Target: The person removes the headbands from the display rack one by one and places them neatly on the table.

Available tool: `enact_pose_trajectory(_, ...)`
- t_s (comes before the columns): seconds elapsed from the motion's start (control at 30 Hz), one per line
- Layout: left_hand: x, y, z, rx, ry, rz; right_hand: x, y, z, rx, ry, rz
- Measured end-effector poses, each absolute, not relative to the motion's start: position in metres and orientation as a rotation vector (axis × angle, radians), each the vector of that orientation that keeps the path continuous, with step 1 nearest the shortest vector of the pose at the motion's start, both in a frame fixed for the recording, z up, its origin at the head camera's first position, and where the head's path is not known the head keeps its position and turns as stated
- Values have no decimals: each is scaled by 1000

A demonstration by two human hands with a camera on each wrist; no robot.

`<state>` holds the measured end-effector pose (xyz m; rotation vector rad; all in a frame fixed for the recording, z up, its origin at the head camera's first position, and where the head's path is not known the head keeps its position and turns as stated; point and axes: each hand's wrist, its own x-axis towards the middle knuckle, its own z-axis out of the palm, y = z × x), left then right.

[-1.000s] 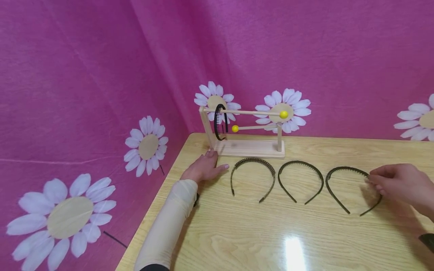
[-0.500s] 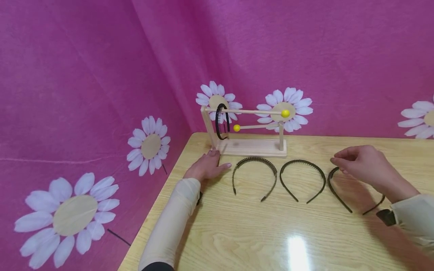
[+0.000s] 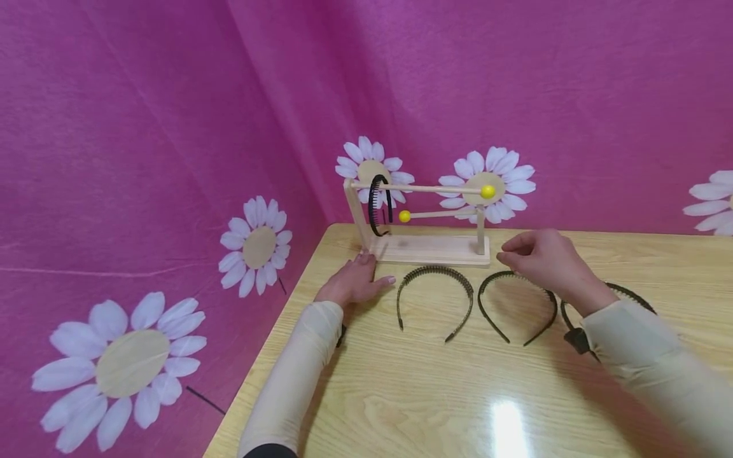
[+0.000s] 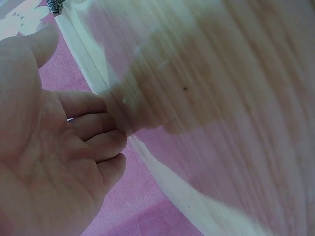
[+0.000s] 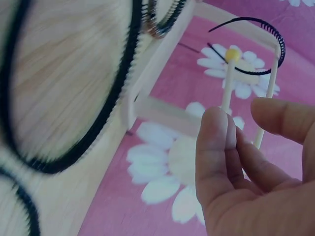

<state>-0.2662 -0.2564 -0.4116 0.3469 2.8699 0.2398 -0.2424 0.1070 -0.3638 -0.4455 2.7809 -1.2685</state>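
Note:
My left hand (image 3: 355, 280) lies at the front left corner of a wooden stand (image 3: 429, 248), fingertips at its base and thumb spread out. In the left wrist view that hand's (image 4: 64, 137) palm is empty. A black toothed headband (image 3: 374, 207) hangs on the stand's upper rod, near the left post. On the table, three headbands lie in a row: a brownish one (image 3: 438, 270), a dark middle one (image 3: 555, 312) and a dark right one (image 3: 632, 294), partly hidden by my sleeve. My right hand (image 3: 544, 257) hovers over the middle headband's top; its loosely bent fingers (image 5: 214, 147) hold nothing.
The stand's two rods end in yellow balls (image 3: 488, 192), the upper rod pointing right and the lower one left. Behind the wooden table (image 3: 424, 394) hangs a pink curtain (image 3: 458, 76) with daisies. The table's left edge runs beside my left arm.
My right hand has moved left from the right headband, past its top, to above the middle headband near the stand. That headband stays on the table. My left hand keeps its place.

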Motion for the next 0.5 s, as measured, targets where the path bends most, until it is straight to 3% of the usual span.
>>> enact_pose_trajectory(0.5,-266,-257,-410,361,2877,249,-260,46,-352,-525,2748,-1480)
